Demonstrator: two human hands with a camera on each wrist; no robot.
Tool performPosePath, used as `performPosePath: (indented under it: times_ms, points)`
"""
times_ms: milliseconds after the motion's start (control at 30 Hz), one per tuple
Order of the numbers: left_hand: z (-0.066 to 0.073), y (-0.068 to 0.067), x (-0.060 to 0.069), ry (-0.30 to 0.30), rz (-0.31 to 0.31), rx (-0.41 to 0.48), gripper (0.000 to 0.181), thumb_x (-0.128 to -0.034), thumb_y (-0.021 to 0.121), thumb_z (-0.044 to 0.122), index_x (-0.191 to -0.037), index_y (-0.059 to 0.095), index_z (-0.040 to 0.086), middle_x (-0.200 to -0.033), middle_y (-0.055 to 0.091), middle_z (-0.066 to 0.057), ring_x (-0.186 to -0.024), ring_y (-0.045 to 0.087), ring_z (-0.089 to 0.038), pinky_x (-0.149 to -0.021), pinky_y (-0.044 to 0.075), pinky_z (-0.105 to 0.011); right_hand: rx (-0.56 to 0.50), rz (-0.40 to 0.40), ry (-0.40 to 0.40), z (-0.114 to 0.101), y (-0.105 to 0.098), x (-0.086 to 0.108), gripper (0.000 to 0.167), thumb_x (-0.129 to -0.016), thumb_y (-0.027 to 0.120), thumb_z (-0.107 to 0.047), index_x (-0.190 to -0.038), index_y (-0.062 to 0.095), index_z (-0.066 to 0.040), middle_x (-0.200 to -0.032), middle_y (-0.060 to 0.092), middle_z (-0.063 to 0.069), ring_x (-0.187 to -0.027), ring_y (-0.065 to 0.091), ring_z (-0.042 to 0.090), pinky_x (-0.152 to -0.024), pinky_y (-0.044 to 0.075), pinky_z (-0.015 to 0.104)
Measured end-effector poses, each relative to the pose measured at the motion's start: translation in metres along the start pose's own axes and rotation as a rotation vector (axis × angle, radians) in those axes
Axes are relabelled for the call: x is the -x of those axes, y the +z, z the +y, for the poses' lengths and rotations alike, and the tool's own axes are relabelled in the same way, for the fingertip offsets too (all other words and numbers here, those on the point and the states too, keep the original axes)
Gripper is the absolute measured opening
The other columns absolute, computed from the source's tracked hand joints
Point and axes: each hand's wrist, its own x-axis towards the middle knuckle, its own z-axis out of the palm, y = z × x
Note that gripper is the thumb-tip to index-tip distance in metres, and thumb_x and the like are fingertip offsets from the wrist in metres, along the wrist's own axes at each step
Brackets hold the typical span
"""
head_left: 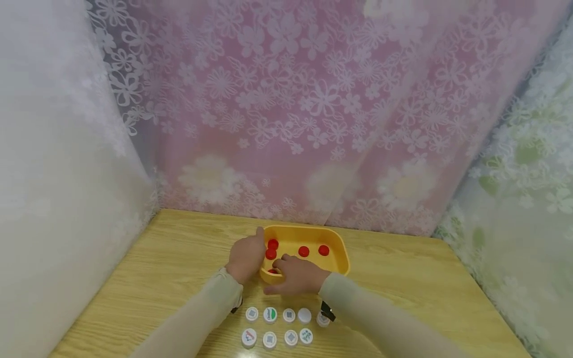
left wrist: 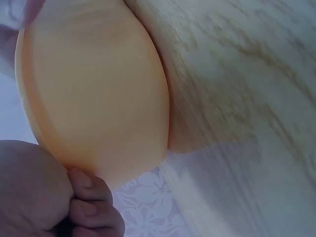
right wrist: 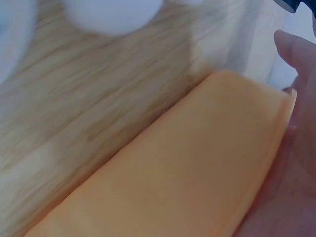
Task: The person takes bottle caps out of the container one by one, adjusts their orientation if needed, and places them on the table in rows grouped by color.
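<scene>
A yellow plastic tray [head_left: 309,230] with rounded corners stands on the table. My left hand [head_left: 247,256] holds its left rim; in the left wrist view the fingers [left wrist: 91,212] curl at the tray's edge. My right hand [head_left: 297,276] reaches over the near rim at the left. Its fingers dip inside, close to a partly hidden red bottle cap [head_left: 272,271], while the thumb [right wrist: 294,52] stretches out beyond the rim. Whether the fingertips touch that cap is hidden. More red caps [head_left: 304,251] lie on the tray's floor, two of them together near the left wall.
Nearer to me, two rows of white bottle caps [head_left: 289,315], some with printed patterns, lie on the wooden table [head_left: 188,253]. My right wrist partly covers one white cap [head_left: 323,319]. A pink floral curtain [head_left: 286,124] hangs behind the table, with pale cloths at both sides.
</scene>
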Motion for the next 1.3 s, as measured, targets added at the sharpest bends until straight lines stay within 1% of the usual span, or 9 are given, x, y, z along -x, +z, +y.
performPosePath:
  times_ms: [167,267,433,533,667,800,1000,1133,1300]
  points:
    - [0.003,0.004,0.0,0.024,0.039,0.027,0.035,-0.105,0.056,0.012,-0.134,0.05,-0.007,-0.062,0.054,-0.003,-0.051,0.055,-0.02,-0.051,0.052,-0.036,-0.116,-0.019,-0.102,-0.009,0.001,-0.012,0.08,-0.092,0.064,-0.065,-0.154,0.047,-0.017,-0.155,0.049,-0.001,-0.136,0.052,0.017,-0.115,0.042,0.039]
    - [0.006,0.004,0.0,0.021,0.039,0.034,0.035,-0.1049,0.057,0.014,-0.133,0.051,-0.006,-0.062,0.053,-0.003,-0.051,0.055,-0.02,-0.05,0.052,-0.036,-0.199,-0.02,-0.158,-0.01,0.002,-0.018,0.082,-0.094,0.068,-0.058,-0.16,0.037,-0.021,-0.16,0.043,-0.008,-0.142,0.045,0.012,-0.12,0.034,0.038]
    - [0.009,0.003,0.001,-0.008,-0.004,0.063,0.042,-0.1049,0.058,0.016,-0.14,0.049,-0.006,-0.063,0.053,-0.003,-0.052,0.053,-0.02,-0.052,0.053,-0.035,-0.158,-0.013,-0.118,-0.009,0.004,-0.016,0.064,-0.096,0.069,-0.049,-0.15,0.053,-0.02,-0.15,0.054,-0.007,-0.131,0.055,0.013,-0.116,0.04,0.037]
    - [0.009,0.003,0.001,-0.017,-0.013,0.072,0.042,-0.1049,0.057,0.016,-0.139,0.049,-0.006,-0.062,0.052,-0.002,-0.052,0.051,-0.019,-0.052,0.052,-0.034,-0.112,-0.024,-0.088,-0.004,0.004,-0.013,0.042,-0.095,0.07,-0.048,-0.125,0.069,-0.018,-0.122,0.068,-0.004,-0.104,0.064,0.014,-0.1,0.051,0.032]
    - [0.006,0.007,0.0,-0.002,0.033,0.035,0.032,-0.1046,0.056,0.013,-0.131,0.052,-0.005,-0.063,0.053,-0.004,-0.052,0.053,-0.02,-0.051,0.054,-0.036,-0.133,-0.07,-0.076,0.007,0.0,-0.007,0.025,-0.094,0.071,-0.047,-0.103,0.07,-0.024,-0.089,0.064,-0.01,-0.079,0.058,0.01,-0.081,0.05,0.027]
    - [0.004,0.007,-0.001,0.006,0.055,0.023,0.03,-0.1033,0.056,0.011,-0.129,0.052,-0.005,-0.069,0.06,-0.008,-0.056,0.061,-0.023,-0.055,0.057,-0.039,-0.212,-0.129,-0.068,0.022,-0.01,0.001,0.015,-0.097,0.069,-0.042,-0.108,0.07,-0.032,-0.095,0.065,-0.016,-0.087,0.058,0.008,-0.089,0.051,0.029]
    - [0.002,0.0,0.0,-0.025,-0.011,0.074,0.035,-0.1043,0.053,0.012,-0.135,0.05,-0.005,-0.074,0.062,-0.01,-0.06,0.06,-0.023,-0.061,0.058,-0.04,-0.382,-0.14,-0.069,0.042,-0.026,0.016,0.023,-0.104,0.058,-0.027,-0.12,0.072,-0.033,-0.114,0.067,-0.017,-0.105,0.058,0.01,-0.105,0.047,0.039]
    - [-0.001,-0.004,-0.001,-0.046,-0.038,0.092,0.041,-0.1048,0.053,0.014,-0.14,0.047,-0.005,-0.074,0.061,-0.008,-0.06,0.058,-0.022,-0.062,0.058,-0.04,-0.402,-0.022,-0.178,0.046,-0.034,0.031,0.025,-0.105,0.061,-0.025,-0.128,0.07,-0.021,-0.118,0.067,-0.013,-0.104,0.06,0.009,-0.1,0.051,0.033]
    - [-0.002,-0.005,-0.001,-0.041,-0.059,0.111,0.048,-0.1055,0.052,0.015,-0.146,0.042,-0.007,-0.079,0.065,-0.01,-0.064,0.06,-0.022,-0.066,0.058,-0.041,-0.329,0.294,-0.287,0.041,-0.024,0.08,0.028,-0.094,0.078,-0.022,-0.119,0.065,-0.019,-0.108,0.065,-0.012,-0.094,0.06,0.006,-0.087,0.055,0.029]
